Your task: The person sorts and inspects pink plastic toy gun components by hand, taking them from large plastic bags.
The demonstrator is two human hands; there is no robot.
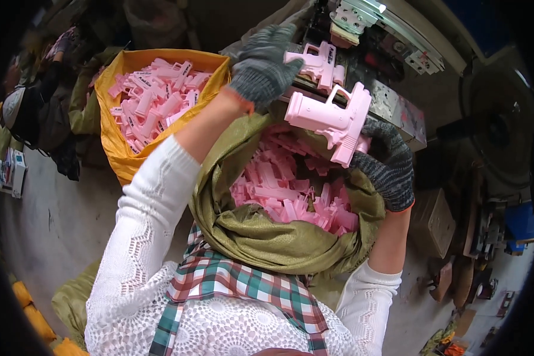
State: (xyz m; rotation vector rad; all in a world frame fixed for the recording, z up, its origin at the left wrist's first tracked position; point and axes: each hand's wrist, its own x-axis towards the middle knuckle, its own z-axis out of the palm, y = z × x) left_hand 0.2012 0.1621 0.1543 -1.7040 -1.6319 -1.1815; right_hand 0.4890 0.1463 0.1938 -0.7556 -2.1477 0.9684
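Observation:
My right hand [391, 163], in a dark grey knitted glove, is closed around a pink plastic toy pistol [329, 115] above an olive woven sack [249, 237]. Inside that sack lie many loose pink toy pistol parts [273, 193]. My left hand [261, 68], gloved alike, is raised with its fingers stretched out. Its thumb is beside a second pink toy pistol [320, 65] on the machine's bed; whether they touch, I cannot tell.
On the left stands a yellow sack [115, 133] holding pink toy pistols with dark printing. A machine with a metal head [356, 18] rises at the top. Beyond it on the right is a round fan [498, 124]. A cardboard box [436, 222] sits at the right, and another person [35, 113] at the far left.

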